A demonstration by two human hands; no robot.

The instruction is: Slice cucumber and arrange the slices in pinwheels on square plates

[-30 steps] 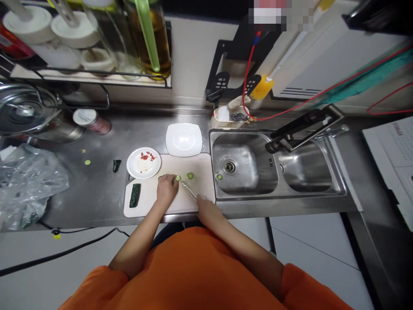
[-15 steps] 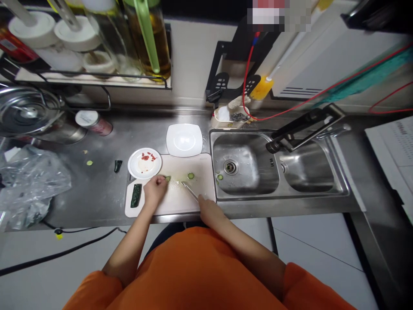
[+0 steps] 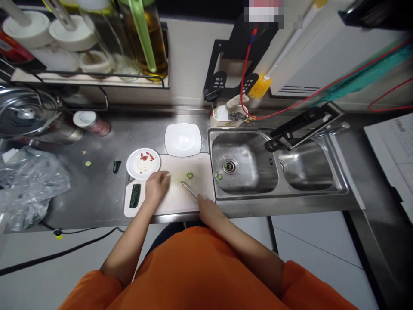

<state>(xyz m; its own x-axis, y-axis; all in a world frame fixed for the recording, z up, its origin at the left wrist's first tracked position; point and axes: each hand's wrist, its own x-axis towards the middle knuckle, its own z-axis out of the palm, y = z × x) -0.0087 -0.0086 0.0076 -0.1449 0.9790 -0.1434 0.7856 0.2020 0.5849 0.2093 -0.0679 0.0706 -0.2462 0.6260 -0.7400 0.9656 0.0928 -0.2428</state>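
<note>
My right hand point(image 3: 208, 209) grips a knife point(image 3: 189, 191), its blade reaching left over the white cutting board point(image 3: 180, 206). Over the board's left half is my left hand point(image 3: 156, 187), fingers drawn together and slightly blurred; a hint of green shows at them, seemingly a cucumber slice, mostly hidden. One round cucumber slice point(image 3: 190, 175) lies flat on the board, right of the knife tip. At the board's left end rests a dark green cucumber piece point(image 3: 135, 196). A white plate point(image 3: 130, 168) with red bits overlaps the board's upper left corner.
Behind the board stands a square white dish point(image 3: 183, 142). The double sink point(image 3: 245, 194) lies to the right, a cucumber slice point(image 3: 220, 176) at its left edge. A cucumber end point(image 3: 116, 166), a plastic bag point(image 3: 35, 185) and a can point(image 3: 93, 123) are on the left counter.
My left hand has turned and shifted slightly, its fingers lifting; the slice by its fingertips no longer shows on the board. The knife stays nearly in place. The view has moved a little.
</note>
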